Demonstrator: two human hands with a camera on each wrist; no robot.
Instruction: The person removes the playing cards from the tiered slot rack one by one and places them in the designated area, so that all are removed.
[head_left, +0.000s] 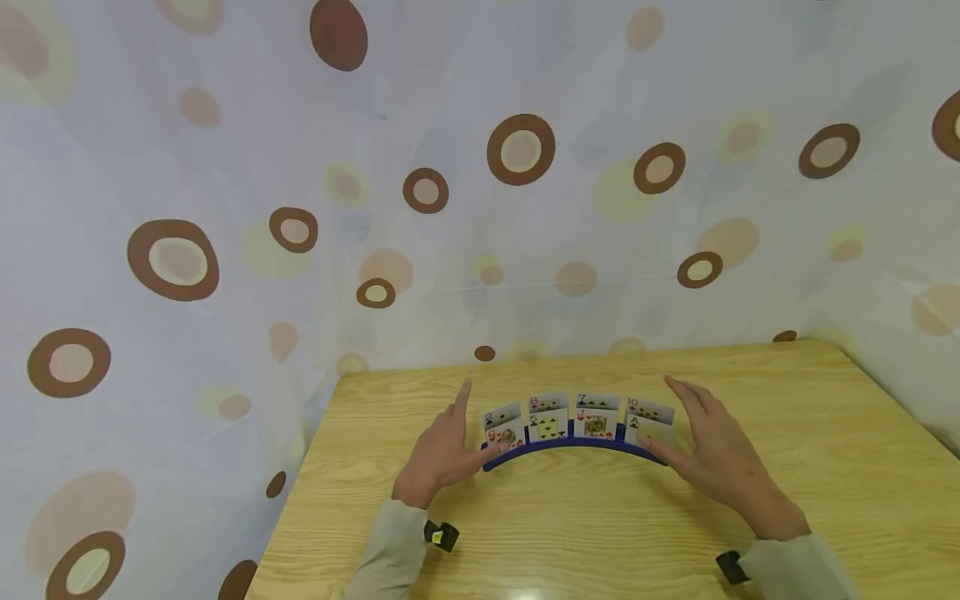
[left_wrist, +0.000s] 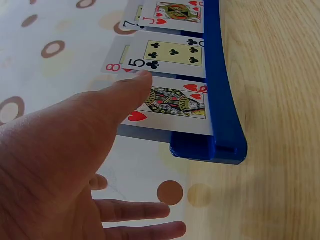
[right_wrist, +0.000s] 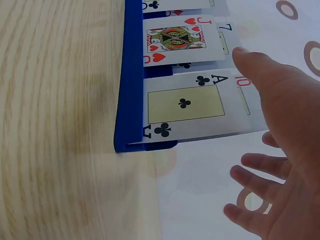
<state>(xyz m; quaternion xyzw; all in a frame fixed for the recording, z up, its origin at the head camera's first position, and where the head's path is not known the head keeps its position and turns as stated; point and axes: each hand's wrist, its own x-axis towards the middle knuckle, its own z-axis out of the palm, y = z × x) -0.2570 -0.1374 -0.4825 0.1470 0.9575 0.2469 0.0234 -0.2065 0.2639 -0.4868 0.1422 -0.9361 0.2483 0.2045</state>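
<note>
A curved blue card holder (head_left: 577, 442) stands on the table with playing cards upright in two rows. In its front row are the queen of hearts (left_wrist: 175, 102), five of clubs (left_wrist: 172, 52), jack of hearts (right_wrist: 175, 40) and ace of clubs (right_wrist: 185, 103). Behind them show a two, a red eight (head_left: 550, 401), a seven (head_left: 597, 400) and a red ten (head_left: 651, 409). My left hand (head_left: 442, 450) is at the left end, fingers extended, thumb before the queen. At the right end my right hand (head_left: 716, 454) has its fingers spread, thumb near the ace. Whether either thumb touches a card I cannot tell.
The light wooden table (head_left: 570, 533) reaches back to a white sheet (head_left: 465, 100) printed with brown and beige circles, which also hangs along both sides. Small black devices (head_left: 441, 535) are worn at both wrists, beside pale sleeves (head_left: 393, 546).
</note>
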